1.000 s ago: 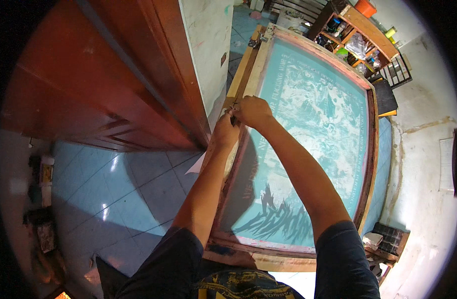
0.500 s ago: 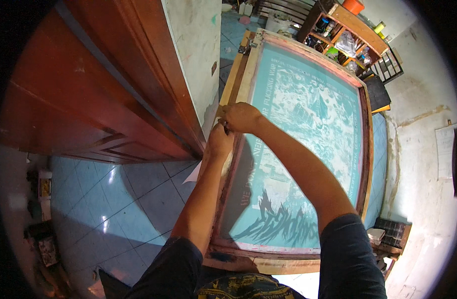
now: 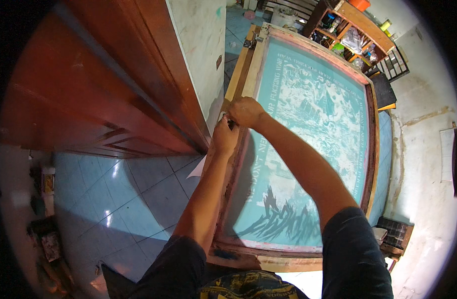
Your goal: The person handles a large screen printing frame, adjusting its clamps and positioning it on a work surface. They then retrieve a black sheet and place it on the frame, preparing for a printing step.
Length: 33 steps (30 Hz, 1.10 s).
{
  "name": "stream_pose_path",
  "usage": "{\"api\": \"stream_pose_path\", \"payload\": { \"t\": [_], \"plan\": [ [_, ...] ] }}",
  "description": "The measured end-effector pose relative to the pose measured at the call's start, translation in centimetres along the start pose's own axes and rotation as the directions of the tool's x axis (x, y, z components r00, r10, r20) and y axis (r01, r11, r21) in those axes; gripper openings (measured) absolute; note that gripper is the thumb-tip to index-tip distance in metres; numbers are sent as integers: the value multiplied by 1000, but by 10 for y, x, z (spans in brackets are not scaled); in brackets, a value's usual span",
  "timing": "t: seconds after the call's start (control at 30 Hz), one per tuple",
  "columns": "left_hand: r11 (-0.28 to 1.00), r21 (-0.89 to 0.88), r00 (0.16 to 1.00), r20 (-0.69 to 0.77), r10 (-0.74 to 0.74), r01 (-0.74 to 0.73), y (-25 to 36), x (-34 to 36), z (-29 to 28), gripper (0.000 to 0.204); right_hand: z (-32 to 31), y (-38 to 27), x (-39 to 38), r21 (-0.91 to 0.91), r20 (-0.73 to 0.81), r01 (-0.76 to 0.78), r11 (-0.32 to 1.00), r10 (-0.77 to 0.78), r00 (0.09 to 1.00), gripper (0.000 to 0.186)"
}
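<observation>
To your left stands a reddish-brown wooden door (image 3: 89,89) beside a pale wall section (image 3: 201,55). Below it, glossy blue floor tiles (image 3: 104,194) catch bright reflections. Ahead on your right, a cluttered wooden shelf (image 3: 366,24) stands near a stained whitish wall (image 3: 422,154).

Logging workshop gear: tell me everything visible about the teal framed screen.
The teal framed screen is a rectangle: what looks like mesh in a worn wooden frame, pale with reddish-brown stains. Pale artwork and lettering cover much of it; a dark jagged motif sits nearest the person. It lies roughly flat, shadowed at lower left. Metal hardware sits at its far left corner. The left hand and right hand meet at its left rail; exact contact is hidden.
</observation>
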<state>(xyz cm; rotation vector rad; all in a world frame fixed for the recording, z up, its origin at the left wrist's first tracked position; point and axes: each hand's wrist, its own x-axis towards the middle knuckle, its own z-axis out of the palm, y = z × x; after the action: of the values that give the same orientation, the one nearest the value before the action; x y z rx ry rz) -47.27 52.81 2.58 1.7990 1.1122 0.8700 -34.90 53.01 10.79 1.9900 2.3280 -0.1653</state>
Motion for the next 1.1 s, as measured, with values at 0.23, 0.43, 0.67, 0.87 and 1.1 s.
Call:
{"api": "stream_pose_path", "payload": {
  "t": [0.23,0.43,0.67,0.87,1.1],
  "plan": [
    [994,81,994,68,-82,76,5,-2,-18,42,-12,-19,-8,-11,-53,-123,992,122,991,25],
    [991,-117,943,332,-20,62,7,-82,-121,36,-5,-3,-11,-100,35,-50,994,54,998,26],
    [858,70,839,182,-512,509,-55,-283,-271,32,-2,-45,-13,-29,25,-426,904,426,904,26],
    [817,-17,784,294,-547,576,-59,-365,-271,32,-29,-71,-10,49,153,-660,750,647,747,38],
    [947,62,879,356,-316,316,-40,-339,-263,42,-1,-166,-135,230,81,-273,934,261,962,42]
  ]
}}
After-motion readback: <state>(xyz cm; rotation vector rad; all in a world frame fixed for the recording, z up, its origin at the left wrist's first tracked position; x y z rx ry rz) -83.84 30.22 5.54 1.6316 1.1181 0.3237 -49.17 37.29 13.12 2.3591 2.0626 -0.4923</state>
